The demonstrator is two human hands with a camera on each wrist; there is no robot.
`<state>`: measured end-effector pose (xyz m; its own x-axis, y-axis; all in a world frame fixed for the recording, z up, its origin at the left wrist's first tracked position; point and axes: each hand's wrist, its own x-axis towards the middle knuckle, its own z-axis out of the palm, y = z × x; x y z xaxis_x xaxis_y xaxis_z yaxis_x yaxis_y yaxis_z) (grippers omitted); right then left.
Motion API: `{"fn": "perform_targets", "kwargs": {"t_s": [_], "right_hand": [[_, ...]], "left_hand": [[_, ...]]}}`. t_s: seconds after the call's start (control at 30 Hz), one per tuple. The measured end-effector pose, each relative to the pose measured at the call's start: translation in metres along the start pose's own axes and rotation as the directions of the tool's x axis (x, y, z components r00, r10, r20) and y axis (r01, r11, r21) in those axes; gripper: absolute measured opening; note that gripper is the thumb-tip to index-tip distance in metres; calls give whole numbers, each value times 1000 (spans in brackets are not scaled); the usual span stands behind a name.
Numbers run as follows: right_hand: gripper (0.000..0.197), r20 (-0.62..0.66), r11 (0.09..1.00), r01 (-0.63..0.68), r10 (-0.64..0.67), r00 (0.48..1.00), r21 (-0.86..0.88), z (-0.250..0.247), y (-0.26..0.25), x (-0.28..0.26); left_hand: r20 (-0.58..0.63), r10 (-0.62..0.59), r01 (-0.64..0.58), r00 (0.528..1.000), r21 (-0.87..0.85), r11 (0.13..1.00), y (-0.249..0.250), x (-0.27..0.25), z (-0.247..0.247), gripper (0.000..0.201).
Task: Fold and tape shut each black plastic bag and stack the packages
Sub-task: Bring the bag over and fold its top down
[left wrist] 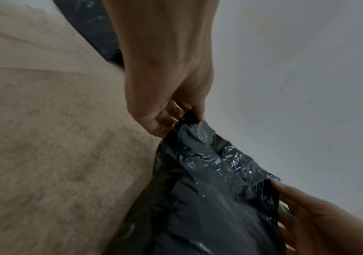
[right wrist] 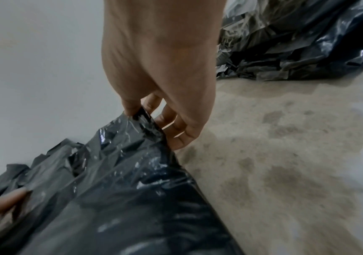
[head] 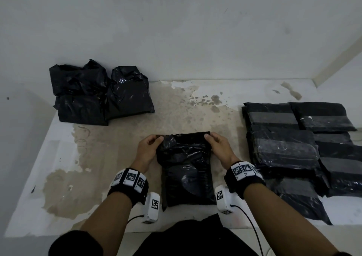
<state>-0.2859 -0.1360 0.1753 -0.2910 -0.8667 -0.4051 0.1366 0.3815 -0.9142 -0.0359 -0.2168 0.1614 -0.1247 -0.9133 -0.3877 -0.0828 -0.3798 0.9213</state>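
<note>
A filled black plastic bag (head: 186,169) lies lengthwise on the table in front of me. My left hand (head: 150,144) pinches its far left corner between thumb and fingers. My right hand (head: 215,144) pinches the far right corner the same way. The bag's open end is held up slightly off the table. In the left wrist view the left hand (left wrist: 171,119) grips a crumpled corner of the bag (left wrist: 209,189). In the right wrist view the right hand (right wrist: 154,117) grips the other corner of the bag (right wrist: 121,189).
Several untaped crumpled black bags (head: 100,93) sit at the back left against the wall. Taped flat packages (head: 297,146) are laid in overlapping stacks on the right. The table (head: 121,157) is stained, white and beige, with a wall close behind.
</note>
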Motion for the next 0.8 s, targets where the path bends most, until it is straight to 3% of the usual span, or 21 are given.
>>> {"fn": "perform_targets", "kwargs": {"t_s": [0.1, 0.2, 0.27, 0.37, 0.5, 0.63, 0.8], "right_hand": [[18, -25, 1000, 5, -6, 1000, -20, -6, -9, 6], [13, -15, 995, -31, 29, 999, -96, -9, -5, 6], [15, 26, 970, -66, 74, 997, -233, -11, 6, 5], [28, 13, 872, -85, 104, 995, -482, -11, 12, 1], [39, -70, 779, -71, 34, 997, -623, -13, 7, -6], [39, -103, 787, -87, 30, 994, -611, -11, 3, -8], [5, -130, 857, -63, -5, 992, -511, -11, -6, -4]], "left_hand": [[24, 9, -9, 1000, 0, 1000, 8, 5, -3, 18], [173, -65, 21, 983, 246, 969, 1, 11, -9, 20], [272, -142, 13, 952, 428, 904, -10, 12, -16, 18], [278, -149, -33, 949, 558, 829, -24, 14, -24, 28], [224, -101, -45, 969, 566, 824, -20, 10, -26, 14], [175, -85, -15, 981, 505, 863, -6, 0, -19, 16], [149, -107, 60, 983, 288, 956, 13, -8, -6, 20]]}}
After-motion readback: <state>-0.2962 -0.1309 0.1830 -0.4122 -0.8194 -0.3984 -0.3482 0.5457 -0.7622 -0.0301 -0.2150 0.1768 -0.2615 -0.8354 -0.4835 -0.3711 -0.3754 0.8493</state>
